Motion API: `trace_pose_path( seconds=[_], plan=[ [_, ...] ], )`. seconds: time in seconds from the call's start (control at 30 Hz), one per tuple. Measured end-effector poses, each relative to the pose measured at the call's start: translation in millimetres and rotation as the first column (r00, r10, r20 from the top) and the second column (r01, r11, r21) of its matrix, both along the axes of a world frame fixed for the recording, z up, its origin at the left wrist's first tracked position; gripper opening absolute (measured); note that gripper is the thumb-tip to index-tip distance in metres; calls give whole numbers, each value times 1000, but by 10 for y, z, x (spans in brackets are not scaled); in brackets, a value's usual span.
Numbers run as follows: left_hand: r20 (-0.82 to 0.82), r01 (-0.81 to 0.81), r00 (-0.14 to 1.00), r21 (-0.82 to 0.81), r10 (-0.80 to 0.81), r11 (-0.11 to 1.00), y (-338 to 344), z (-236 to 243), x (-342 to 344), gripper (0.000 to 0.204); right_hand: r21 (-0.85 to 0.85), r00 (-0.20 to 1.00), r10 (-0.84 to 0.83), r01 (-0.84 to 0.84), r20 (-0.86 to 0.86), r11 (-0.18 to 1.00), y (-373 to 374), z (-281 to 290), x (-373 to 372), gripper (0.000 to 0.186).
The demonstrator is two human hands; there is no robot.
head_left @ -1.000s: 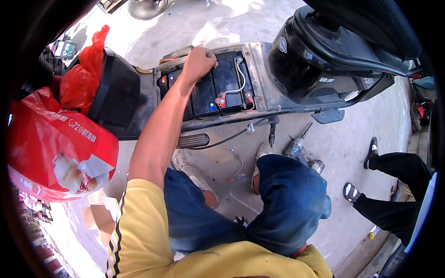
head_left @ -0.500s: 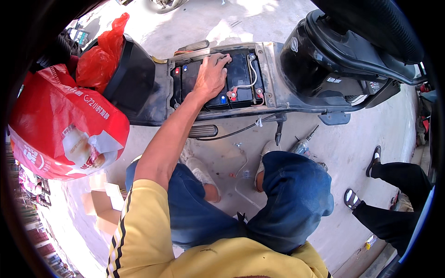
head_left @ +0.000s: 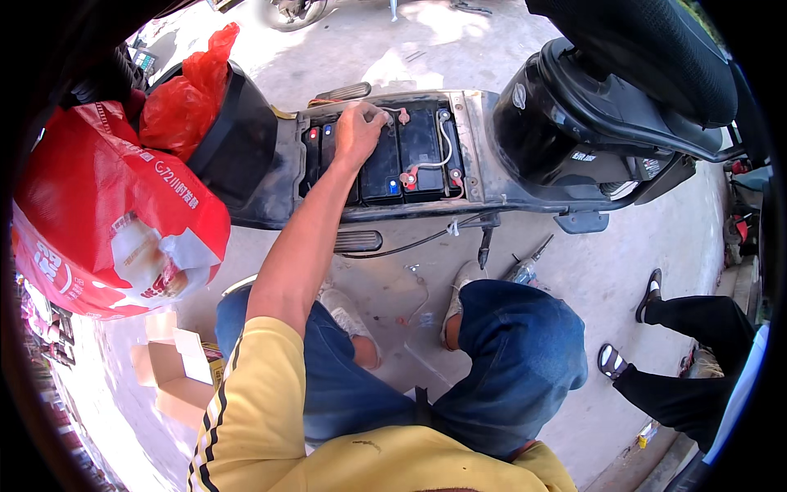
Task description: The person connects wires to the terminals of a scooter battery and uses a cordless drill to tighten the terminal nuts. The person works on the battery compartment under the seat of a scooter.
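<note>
Your left hand [head_left: 361, 131] reaches over the black batteries [head_left: 420, 148], its fingers curled and drawn together near their far edge. The fingertips meet one end of a short lead [head_left: 396, 110]; whether they pinch it or only touch it is too small to tell. The lead's other end goes to a reddish connector [head_left: 403, 117] just to the right of your fingers. Your right hand is out of sight, so you cannot tell its state from here.

The batteries sit side by side in the open well of the scooter floorboard [head_left: 475, 148], in front of your knees. A white cable [head_left: 448, 148] curves over the right-hand ones, from a far terminal to a red-covered near one. Beside that near end is a blue marker [head_left: 393, 186]; a red marker [head_left: 313, 134] and another blue one are toward the far left corner, each with a pale spot.

For markings, the large red bag [head_left: 139, 221] on your left carries white printed characters, numerals and a food picture. The black front cover [head_left: 533, 123] bears a silvery oval emblem, and pale lettering shows lower down on the scooter body. An open cardboard box [head_left: 176, 373] lies on the ground to your left; a power drill [head_left: 525, 269] lies beyond your right knee. Another person's sandalled foot [head_left: 612, 361] stands farther right.
</note>
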State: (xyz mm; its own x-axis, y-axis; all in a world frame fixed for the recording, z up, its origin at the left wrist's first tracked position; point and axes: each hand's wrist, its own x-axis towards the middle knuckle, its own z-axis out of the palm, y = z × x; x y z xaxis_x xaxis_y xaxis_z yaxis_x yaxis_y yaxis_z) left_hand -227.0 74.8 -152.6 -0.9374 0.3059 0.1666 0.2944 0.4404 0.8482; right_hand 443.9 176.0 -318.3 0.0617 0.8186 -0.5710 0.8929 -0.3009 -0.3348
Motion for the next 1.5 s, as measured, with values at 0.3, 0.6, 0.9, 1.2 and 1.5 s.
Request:
trace_pose_path(
  seconds=[0.3,0.6,0.9,1.2,1.5],
  plan=[
    [98,147,985,-46,-142,988,-19,-88,-359,21,5,1000,6,-6,26,1000,28,44,53,40],
    [34,-21,999,-226,29,974,90,67,-111,24,63,1000,22,-22,9,998,180,185,76,42],
    [135,-74,985,-254,111,964,116,93,-120,26,371,972,42,48,-229,928,600,785,151,44],
    [94,-221,972,49,215,974,-56,112,412,35,767,591,517,312,-619,561,988,3111,-1057,41],
    [-249,680,469,-511,-848,526,-793,1142,2499,9,752,-148,988,-645,54,-138,-101,4036,-3047,25]
  ],
)
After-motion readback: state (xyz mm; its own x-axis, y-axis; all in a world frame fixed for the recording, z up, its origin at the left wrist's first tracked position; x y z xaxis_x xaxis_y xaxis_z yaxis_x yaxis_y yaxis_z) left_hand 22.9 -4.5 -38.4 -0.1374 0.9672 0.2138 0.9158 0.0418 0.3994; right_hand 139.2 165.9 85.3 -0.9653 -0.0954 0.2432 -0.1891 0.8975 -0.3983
